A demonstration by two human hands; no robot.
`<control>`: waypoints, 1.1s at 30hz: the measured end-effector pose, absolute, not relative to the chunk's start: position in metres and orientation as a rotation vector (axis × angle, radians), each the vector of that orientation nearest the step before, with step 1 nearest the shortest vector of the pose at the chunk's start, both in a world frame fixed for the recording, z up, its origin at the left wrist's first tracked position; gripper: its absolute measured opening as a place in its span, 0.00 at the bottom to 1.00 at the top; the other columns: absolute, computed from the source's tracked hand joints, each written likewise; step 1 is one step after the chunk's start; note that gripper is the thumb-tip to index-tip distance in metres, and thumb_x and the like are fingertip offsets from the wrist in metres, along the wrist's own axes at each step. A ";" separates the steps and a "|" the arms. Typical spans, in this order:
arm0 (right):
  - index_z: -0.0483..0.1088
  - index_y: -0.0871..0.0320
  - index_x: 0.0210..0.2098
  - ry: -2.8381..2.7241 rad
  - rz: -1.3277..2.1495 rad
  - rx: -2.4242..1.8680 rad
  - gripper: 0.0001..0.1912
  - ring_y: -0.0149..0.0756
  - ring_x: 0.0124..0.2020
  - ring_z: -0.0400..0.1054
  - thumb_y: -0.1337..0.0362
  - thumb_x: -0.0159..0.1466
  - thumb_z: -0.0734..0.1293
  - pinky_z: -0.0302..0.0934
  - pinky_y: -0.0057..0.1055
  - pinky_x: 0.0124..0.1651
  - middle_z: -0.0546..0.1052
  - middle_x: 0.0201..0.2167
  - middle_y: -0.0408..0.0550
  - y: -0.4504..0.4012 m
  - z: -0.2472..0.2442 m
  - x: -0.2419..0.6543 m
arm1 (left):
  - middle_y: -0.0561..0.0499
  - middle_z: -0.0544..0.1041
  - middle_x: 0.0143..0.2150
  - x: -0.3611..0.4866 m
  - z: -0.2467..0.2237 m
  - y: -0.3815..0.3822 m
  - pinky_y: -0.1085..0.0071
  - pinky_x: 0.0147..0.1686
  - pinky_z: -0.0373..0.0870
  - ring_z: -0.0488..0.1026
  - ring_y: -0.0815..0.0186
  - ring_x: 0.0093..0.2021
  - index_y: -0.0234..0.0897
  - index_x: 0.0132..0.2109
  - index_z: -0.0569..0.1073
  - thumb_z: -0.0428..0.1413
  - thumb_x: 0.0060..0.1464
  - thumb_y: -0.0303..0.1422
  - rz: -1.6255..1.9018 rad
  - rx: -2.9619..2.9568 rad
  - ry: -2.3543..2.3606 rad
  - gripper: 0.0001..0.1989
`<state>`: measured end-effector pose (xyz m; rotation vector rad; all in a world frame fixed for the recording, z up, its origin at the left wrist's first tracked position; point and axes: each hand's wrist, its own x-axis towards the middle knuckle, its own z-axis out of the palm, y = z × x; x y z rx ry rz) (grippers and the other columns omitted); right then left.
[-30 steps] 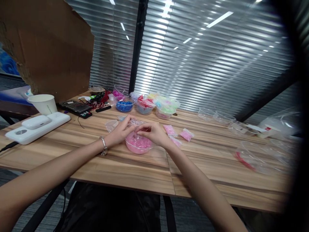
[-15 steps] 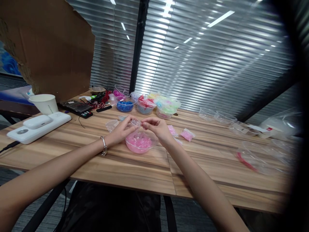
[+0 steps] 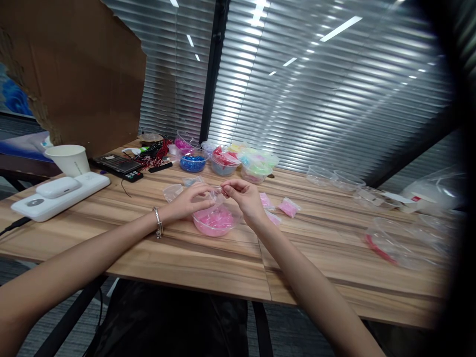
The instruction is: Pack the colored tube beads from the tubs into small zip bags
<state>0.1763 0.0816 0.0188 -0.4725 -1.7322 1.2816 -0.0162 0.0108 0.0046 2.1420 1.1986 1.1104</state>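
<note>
A clear bowl with pink pieces [image 3: 213, 222] stands on the table below both hands. Above its far rim, a small clear plastic bag [image 3: 218, 197] hangs from the pinched fingertips of my right hand [image 3: 241, 198]. My left hand [image 3: 193, 202] is at the bowl's left side, thumb and fingers apart close to the bag. Whether its fingertips touch the bag is hard to see. Small bags of pink pieces [image 3: 289, 207] lie to the right of my right hand. Flat clear bags [image 3: 172, 192] lie beyond my left hand.
Bowls of blue pieces [image 3: 192, 162], red packets [image 3: 225, 157] and pale-coloured bags [image 3: 256, 161] line the back. At left are a paper cup [image 3: 70, 159], a white charger [image 3: 61, 194] and a remote [image 3: 134, 176]. Clear containers [image 3: 394, 243] stand at right.
My left thumb and fingers have parted from their pinch at the bag. My right hand has shifted slightly right and keeps its pinch.
</note>
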 end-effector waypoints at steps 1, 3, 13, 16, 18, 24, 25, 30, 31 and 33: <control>0.75 0.58 0.34 -1.738 1.267 -0.475 0.11 0.33 0.29 0.68 0.57 0.57 0.71 0.65 0.32 0.36 0.75 0.27 0.45 0.081 0.019 0.176 | 0.47 0.71 0.57 -0.017 0.004 0.011 0.59 0.55 0.65 0.65 0.56 0.58 0.43 0.55 0.71 0.54 0.59 0.44 1.111 2.143 1.201 0.20; 0.75 0.58 0.35 -1.753 1.230 -0.476 0.11 0.33 0.30 0.68 0.58 0.58 0.70 0.64 0.32 0.37 0.76 0.29 0.46 0.081 0.018 0.176 | 0.46 0.71 0.57 -0.017 0.004 0.011 0.59 0.55 0.65 0.65 0.56 0.57 0.43 0.56 0.70 0.54 0.59 0.43 1.116 2.144 1.217 0.20; 0.73 0.56 0.41 -1.872 1.086 -0.464 0.11 0.35 0.38 0.70 0.57 0.63 0.66 0.64 0.31 0.42 0.76 0.37 0.47 0.079 0.016 0.176 | 0.46 0.72 0.55 -0.017 -0.001 0.013 0.57 0.56 0.64 0.67 0.55 0.56 0.43 0.57 0.70 0.53 0.59 0.44 1.140 2.112 1.267 0.21; 0.73 0.57 0.41 -1.914 1.062 -0.462 0.12 0.35 0.38 0.70 0.57 0.64 0.65 0.64 0.31 0.42 0.76 0.37 0.47 0.079 0.017 0.176 | 0.46 0.72 0.55 -0.018 -0.003 0.014 0.58 0.55 0.64 0.67 0.55 0.55 0.43 0.56 0.70 0.54 0.59 0.45 1.149 2.105 1.271 0.21; 0.74 0.57 0.40 -1.937 1.053 -0.468 0.11 0.35 0.38 0.70 0.57 0.64 0.64 0.64 0.31 0.41 0.76 0.36 0.47 0.078 0.019 0.176 | 0.46 0.72 0.55 -0.018 -0.003 0.015 0.58 0.54 0.64 0.67 0.55 0.55 0.43 0.56 0.71 0.54 0.59 0.45 1.157 2.109 1.268 0.21; 0.74 0.57 0.37 -1.996 1.045 -0.442 0.11 0.35 0.37 0.69 0.57 0.65 0.64 0.64 0.30 0.41 0.76 0.34 0.47 0.075 0.023 0.177 | 0.47 0.72 0.53 -0.017 -0.002 0.014 0.60 0.54 0.64 0.67 0.56 0.54 0.43 0.55 0.71 0.53 0.59 0.45 1.154 2.119 1.263 0.20; 0.74 0.58 0.37 -2.005 1.037 -0.440 0.11 0.35 0.37 0.69 0.57 0.65 0.64 0.64 0.30 0.41 0.76 0.34 0.47 0.075 0.023 0.177 | 0.47 0.72 0.54 -0.017 -0.002 0.014 0.60 0.54 0.64 0.67 0.56 0.54 0.43 0.55 0.71 0.53 0.59 0.45 1.156 2.115 1.265 0.20; 0.74 0.58 0.36 -2.022 0.995 -0.457 0.10 0.35 0.37 0.69 0.59 0.65 0.64 0.63 0.30 0.41 0.76 0.33 0.47 0.076 0.022 0.178 | 0.47 0.72 0.53 -0.017 -0.002 0.014 0.60 0.53 0.64 0.68 0.56 0.53 0.42 0.56 0.70 0.53 0.59 0.46 1.146 2.105 1.272 0.21; 0.74 0.58 0.36 -2.021 0.993 -0.458 0.09 0.35 0.36 0.69 0.60 0.65 0.64 0.63 0.30 0.41 0.76 0.33 0.47 0.077 0.022 0.178 | 0.47 0.72 0.53 -0.018 -0.002 0.014 0.60 0.53 0.65 0.68 0.56 0.53 0.42 0.56 0.70 0.53 0.59 0.46 1.144 2.110 1.275 0.21; 0.74 0.58 0.35 -2.017 0.987 -0.459 0.09 0.35 0.35 0.69 0.62 0.65 0.63 0.62 0.30 0.40 0.76 0.32 0.46 0.077 0.020 0.177 | 0.47 0.72 0.53 -0.018 -0.002 0.014 0.60 0.53 0.64 0.67 0.56 0.54 0.42 0.56 0.70 0.53 0.59 0.45 1.144 2.126 1.283 0.21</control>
